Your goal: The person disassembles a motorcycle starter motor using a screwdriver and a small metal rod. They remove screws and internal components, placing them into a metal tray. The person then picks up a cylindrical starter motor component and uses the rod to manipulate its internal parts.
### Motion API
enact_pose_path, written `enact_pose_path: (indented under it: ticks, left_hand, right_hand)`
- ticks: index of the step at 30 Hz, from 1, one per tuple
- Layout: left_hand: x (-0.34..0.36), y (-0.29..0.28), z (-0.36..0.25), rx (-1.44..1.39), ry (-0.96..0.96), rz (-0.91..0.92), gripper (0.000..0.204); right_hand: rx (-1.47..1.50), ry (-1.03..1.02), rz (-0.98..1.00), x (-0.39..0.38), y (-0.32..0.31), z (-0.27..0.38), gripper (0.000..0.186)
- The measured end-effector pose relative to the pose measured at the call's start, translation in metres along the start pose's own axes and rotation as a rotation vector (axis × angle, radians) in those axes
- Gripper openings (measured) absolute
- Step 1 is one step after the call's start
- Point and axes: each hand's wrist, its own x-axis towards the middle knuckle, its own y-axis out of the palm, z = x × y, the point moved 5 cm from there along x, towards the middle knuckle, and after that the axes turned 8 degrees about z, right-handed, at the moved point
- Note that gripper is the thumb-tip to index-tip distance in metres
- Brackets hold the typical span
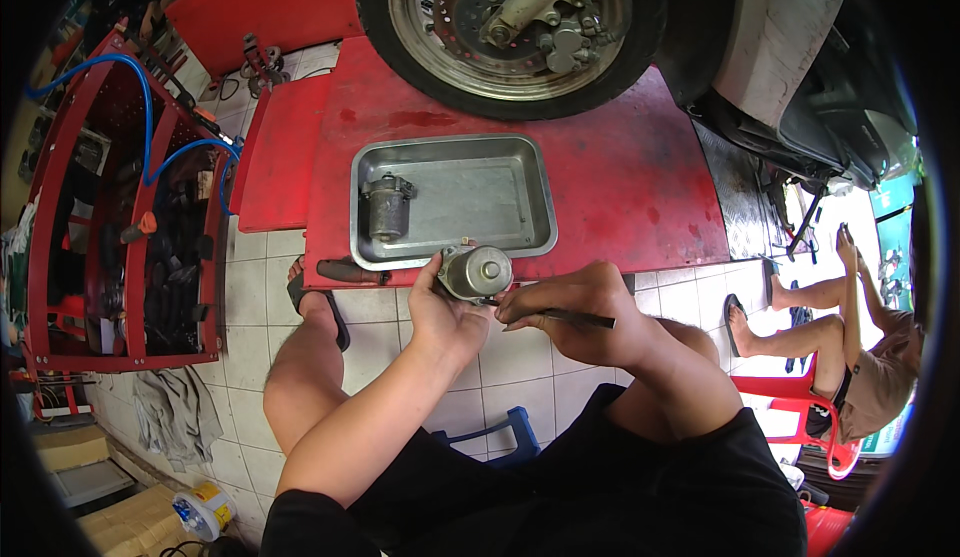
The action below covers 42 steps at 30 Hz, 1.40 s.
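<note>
My left hand (447, 322) is wrapped round a metal cylindrical motor (480, 271), which looks like a starter motor, its round end facing up. The motor is just off the near rim of a steel tray (546, 202). My right hand (580, 307) grips a thin dark tool (592, 318), its tip close to the motor's lower right side; the exact kind of tool is hidden by the fingers. A second similar motor (388, 209) stands in the left part of the tray. By the tray's near left corner lies a dark handle-like object (347, 272).
The tray rests on a red platform (640, 187) under a motorcycle's front wheel (510, 102). To the left is a red tool rack (140, 357) with a blue hose (150, 147). A blue stool (518, 435) shows between my legs. Another person (870, 382) sits at the right.
</note>
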Motion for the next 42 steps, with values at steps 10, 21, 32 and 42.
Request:
enact_pose_path:
  ticks: [10, 21, 32, 42]
  left_hand:
    - [0.001, -0.003, 0.000, -0.020, 0.002, 0.008, 0.049]
    - [0.000, 0.013, -0.009, -0.174, 0.028, 0.006, 0.048]
    - [0.000, 0.031, -0.042, -0.294, 0.164, -0.013, 0.048]
    - [-0.003, 0.038, -0.032, -0.280, 0.068, 0.077, 0.043]
  right_hand:
    - [0.009, -0.029, -0.036, -0.002, 0.002, -0.002, 0.026]
    - [0.167, 0.187, -0.134, 0.000, -0.031, -0.026, 0.013]
    - [-0.648, 0.584, 0.019, 0.024, -0.017, -0.150, 0.019]
    - [-0.973, 0.790, 0.180, 0.034, 0.011, -0.180, 0.010]
